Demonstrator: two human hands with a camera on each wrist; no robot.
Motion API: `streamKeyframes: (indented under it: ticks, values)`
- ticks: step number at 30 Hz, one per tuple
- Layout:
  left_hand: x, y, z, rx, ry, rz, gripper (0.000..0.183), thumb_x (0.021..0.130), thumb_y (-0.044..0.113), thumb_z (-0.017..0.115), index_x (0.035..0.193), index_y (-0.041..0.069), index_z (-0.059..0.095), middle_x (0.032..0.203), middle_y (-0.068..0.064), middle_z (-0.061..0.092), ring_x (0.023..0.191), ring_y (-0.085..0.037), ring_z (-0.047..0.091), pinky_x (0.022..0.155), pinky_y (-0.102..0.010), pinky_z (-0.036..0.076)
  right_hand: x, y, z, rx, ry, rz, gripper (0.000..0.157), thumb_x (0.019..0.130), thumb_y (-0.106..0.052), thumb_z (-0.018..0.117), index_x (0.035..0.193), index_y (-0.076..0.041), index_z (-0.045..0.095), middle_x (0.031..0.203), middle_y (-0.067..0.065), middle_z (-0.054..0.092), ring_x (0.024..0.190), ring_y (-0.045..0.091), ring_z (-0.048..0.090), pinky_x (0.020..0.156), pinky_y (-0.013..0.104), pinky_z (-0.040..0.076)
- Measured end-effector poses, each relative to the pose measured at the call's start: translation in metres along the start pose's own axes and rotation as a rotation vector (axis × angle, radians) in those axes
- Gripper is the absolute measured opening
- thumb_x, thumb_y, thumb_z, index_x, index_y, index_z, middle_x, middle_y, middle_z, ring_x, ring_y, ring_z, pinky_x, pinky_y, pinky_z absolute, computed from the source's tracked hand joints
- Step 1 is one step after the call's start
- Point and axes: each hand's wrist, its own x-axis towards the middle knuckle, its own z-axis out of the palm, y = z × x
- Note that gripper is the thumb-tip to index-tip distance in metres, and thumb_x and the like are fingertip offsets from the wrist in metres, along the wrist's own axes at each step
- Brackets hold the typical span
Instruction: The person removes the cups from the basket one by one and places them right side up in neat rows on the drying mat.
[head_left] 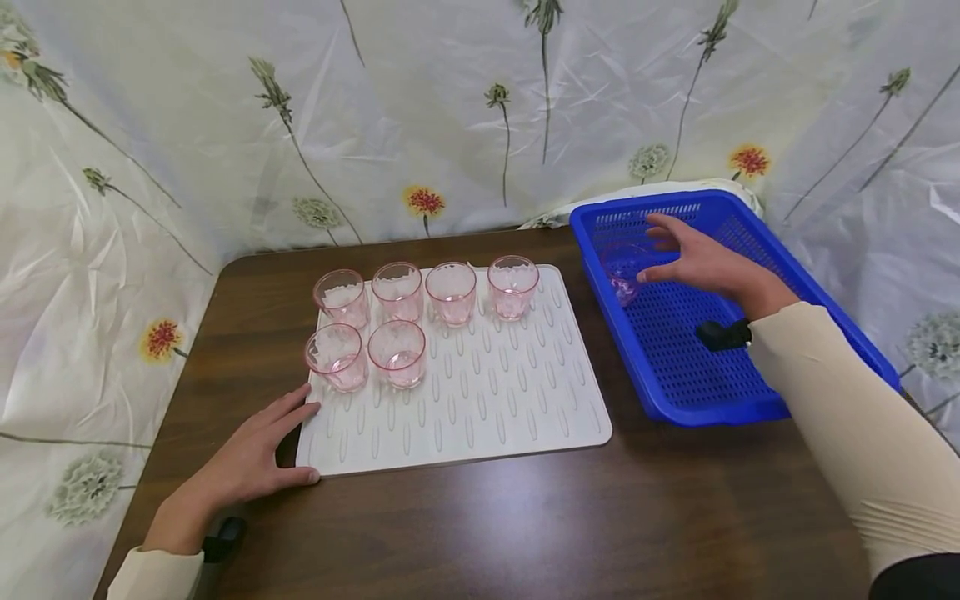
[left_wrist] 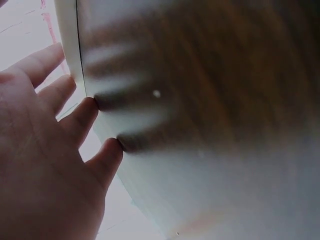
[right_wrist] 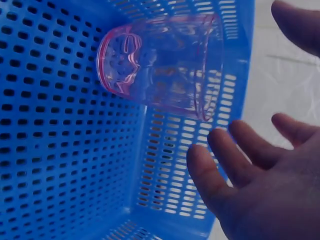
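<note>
A clear pink-tinted glass [right_wrist: 160, 67] stands inside the blue plastic basket [head_left: 626, 354], near its left wall. Over the basket, my right hand [head_left: 701, 262] is spread beside that glass, thumb and fingers apart, holding nothing. Several similar pink glasses [head_left: 453, 296] stand upright on a white ridged mat [head_left: 502, 417], a longer row at the back and two in front at the left. My left hand [head_left: 251, 454] rests at the mat's left edge with its fingers extended. In the left wrist view, the fingertips [left_wrist: 107, 155] of this hand lie by the table.
The brown wooden table [head_left: 495, 525] carries the mat and the basket, which sits to the mat's right. A flower-printed white sheet [head_left: 450, 108] hangs behind and at both sides. Some of its fabric bunches behind the basket's back rim.
</note>
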Motion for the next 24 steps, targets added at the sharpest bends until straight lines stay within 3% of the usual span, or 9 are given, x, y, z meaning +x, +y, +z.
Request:
streamKeyframes:
  ticks: [6,14,24]
  values:
    - [0.000,0.000,0.000,-0.002,0.002,0.001,0.093,0.073,0.056,0.081,0.146,0.010,0.048,0.161,-0.019,0.031,0.144,-0.046,0.034,0.110,-0.067,0.034,0.013,0.006,0.008,0.035,-0.058,-0.006,0.100,0.091,-0.022,0.071,0.160,-0.009,0.000,0.164,0.027,0.012,0.147,0.052,0.021,0.114,0.070,0.026]
    - [0.001,0.000,0.001,-0.004,0.000,0.007,0.093,0.073,0.056,0.080,0.147,0.010,0.047,0.161,-0.019,0.031,0.144,-0.046,0.034,0.110,-0.067,0.034,0.029,0.022,0.021,0.116,-0.073,-0.009,0.099,0.088,-0.013,0.070,0.159,-0.004,0.001,0.161,0.032,0.017,0.145,0.054,0.025,0.115,0.068,0.026]
    - [0.000,0.000,0.000,-0.004,-0.003,0.001,0.093,0.073,0.056,0.080,0.147,0.010,0.047,0.161,-0.019,0.031,0.144,-0.046,0.034,0.110,-0.068,0.034,0.035,0.033,0.024,0.226,-0.090,-0.021,0.092,0.088,-0.003,0.068,0.158,-0.002,0.008,0.156,0.034,0.027,0.142,0.053,0.032,0.115,0.066,0.029]
